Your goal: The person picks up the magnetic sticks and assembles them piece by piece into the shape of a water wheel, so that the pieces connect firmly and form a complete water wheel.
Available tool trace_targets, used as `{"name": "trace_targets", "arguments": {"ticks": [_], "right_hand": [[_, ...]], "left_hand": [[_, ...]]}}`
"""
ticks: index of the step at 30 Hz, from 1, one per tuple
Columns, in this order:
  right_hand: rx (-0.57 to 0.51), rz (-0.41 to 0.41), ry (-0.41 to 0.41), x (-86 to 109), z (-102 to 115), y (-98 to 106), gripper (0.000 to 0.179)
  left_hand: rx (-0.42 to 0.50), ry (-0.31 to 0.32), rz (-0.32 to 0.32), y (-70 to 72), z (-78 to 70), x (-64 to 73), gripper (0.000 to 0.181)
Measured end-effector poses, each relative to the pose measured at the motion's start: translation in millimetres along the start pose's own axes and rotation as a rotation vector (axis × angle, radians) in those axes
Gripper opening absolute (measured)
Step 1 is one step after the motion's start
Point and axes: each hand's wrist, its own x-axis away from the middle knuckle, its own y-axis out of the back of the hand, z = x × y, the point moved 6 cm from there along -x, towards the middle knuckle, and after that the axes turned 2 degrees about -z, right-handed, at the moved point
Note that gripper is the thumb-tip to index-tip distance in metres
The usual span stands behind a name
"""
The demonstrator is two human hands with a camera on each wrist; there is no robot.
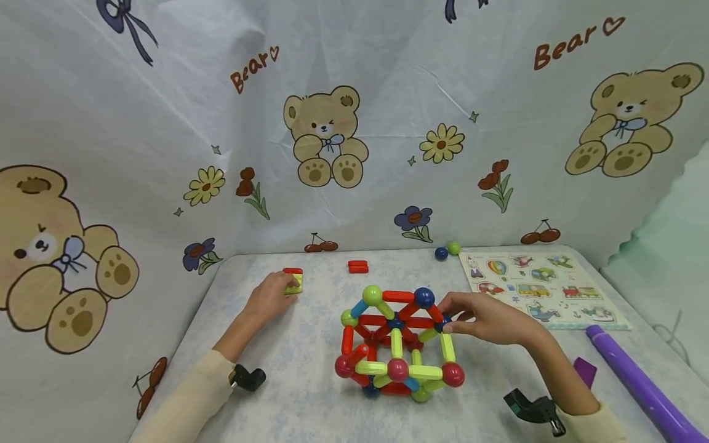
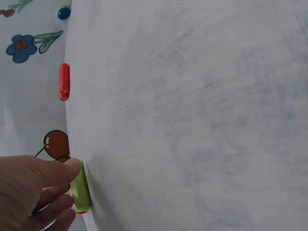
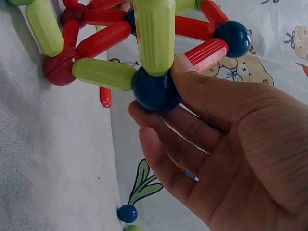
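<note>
A frame of magnetic rods and balls (image 1: 397, 370) in red, yellow-green and blue stands on the table in the head view. My right hand (image 1: 487, 317) pinches a dark blue ball (image 3: 155, 91) at the frame's upper right corner, thumb on one side and fingers beneath. At the back left, my left hand (image 1: 270, 299) has its thumb and fingers about a yellow-green magnetic rod (image 2: 81, 192). A red rod (image 1: 292, 271) lies just behind it. Part of the yellow-green rod is hidden by the fingers.
Two red rods (image 1: 357, 266) lie at the back middle. A dark blue ball (image 1: 441, 253) and a green ball (image 1: 454, 248) sit by the back edge. To the right are a picture sheet (image 1: 520, 289), a purple tube (image 1: 642, 378) and a purple piece (image 1: 584, 371).
</note>
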Motion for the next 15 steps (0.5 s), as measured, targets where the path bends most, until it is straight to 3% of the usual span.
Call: {"name": "trace_targets", "arguments": {"ticks": [4, 9, 15], "right_hand": [[-0.007, 0.002, -0.006, -0.3, 0, 0, 0.028], [-0.007, -0.002, -0.013, -0.9, 0, 0, 0.028], [-0.012, -0.004, -0.015, -0.2, -2, 0, 0.028]], "left_hand": [[-0.033, -0.023, -0.023, -3.0, 3.3, 3.8, 0.026], [-0.097, -0.125, -0.08, -4.3, -1.0, 11.9, 0.022], [0.026, -0.172, -0.167, 6.1, -25.7, 27.3, 0.022]]}}
